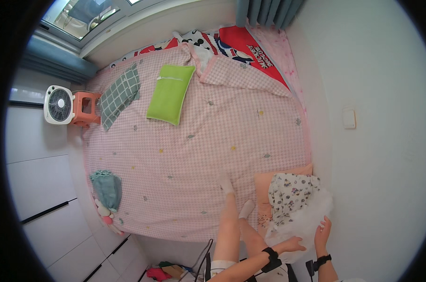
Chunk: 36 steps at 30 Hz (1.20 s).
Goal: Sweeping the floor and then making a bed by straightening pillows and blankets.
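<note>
Left hand (293, 245), fingers bent, overlaps the near end of white fluffy filling (312, 211); right hand (322, 230), fingers curled, meets its right edge; pinching cannot be confirmed.

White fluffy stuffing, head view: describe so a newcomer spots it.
On the pink checked bedspread, go to the lower right corner, beside the white wall. Past the peach pillow and white printed cloth lies the white fluffy stuffing, by the person's left hand and right hand. Unlike those neighbours, it is unpatterned and wispy-edged.
</note>
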Each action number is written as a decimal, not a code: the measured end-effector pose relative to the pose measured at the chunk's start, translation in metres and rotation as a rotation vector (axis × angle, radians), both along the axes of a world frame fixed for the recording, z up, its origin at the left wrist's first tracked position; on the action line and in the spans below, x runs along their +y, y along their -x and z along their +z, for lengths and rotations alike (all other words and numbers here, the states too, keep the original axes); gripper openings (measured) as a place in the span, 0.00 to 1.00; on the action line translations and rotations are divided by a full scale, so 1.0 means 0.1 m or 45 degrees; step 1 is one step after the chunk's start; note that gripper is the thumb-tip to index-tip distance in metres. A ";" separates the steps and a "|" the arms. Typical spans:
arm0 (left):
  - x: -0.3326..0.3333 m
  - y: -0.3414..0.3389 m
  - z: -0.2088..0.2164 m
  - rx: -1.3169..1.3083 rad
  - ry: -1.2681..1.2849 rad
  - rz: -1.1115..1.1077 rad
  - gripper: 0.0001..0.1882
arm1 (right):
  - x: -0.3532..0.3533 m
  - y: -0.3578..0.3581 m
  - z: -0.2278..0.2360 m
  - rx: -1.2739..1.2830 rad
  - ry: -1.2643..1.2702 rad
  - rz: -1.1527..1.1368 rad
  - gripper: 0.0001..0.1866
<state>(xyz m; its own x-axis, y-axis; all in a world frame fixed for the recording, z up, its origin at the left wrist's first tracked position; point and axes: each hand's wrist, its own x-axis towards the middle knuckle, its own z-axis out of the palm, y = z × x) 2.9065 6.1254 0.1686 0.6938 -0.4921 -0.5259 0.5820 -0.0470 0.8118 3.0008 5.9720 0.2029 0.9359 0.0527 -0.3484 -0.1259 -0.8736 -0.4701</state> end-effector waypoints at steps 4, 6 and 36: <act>1.58 -0.44 -0.10 0.408 0.573 0.940 0.18 | 0.38 -0.57 -0.09 0.345 0.105 0.033 0.24; 2.31 -0.06 -0.84 0.305 0.278 1.503 0.16 | 0.83 -0.72 -0.23 0.352 0.132 0.313 0.23; 3.90 -1.67 -0.98 1.560 -0.001 1.760 0.14 | 6.00 -6.62 -3.77 0.101 0.005 0.914 0.32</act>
